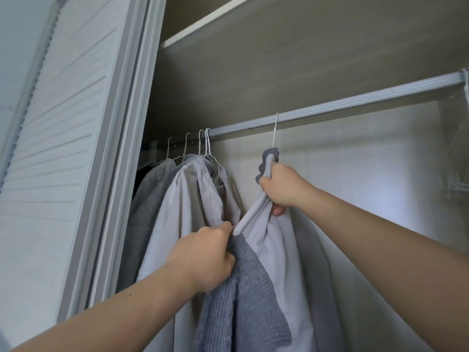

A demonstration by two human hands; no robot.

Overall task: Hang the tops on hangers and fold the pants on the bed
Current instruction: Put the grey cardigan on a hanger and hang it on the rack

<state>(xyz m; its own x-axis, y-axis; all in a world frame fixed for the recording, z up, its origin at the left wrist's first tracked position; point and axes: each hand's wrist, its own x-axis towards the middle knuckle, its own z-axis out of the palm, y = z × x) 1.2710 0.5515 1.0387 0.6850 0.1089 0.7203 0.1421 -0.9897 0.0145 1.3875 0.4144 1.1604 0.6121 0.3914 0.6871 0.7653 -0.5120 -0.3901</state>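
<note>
A pale top with a grey-blue knitted part (253, 288) hangs from a white wire hanger (274, 130) hooked over the closet rail (355, 100). My right hand (281, 189) grips the top's fabric just under the scalloped collar. My left hand (205, 260) grips the knitted shoulder and the hanger's arm lower left. Neither pants nor the bed are in view.
Several shirts on wire hangers (193, 194) are bunched at the rail's left end, touching the held top. A louvred closet door (63, 148) stands at the left. A shelf (203, 24) runs above the rail. A clear plastic garment cover (456, 148) hangs far right.
</note>
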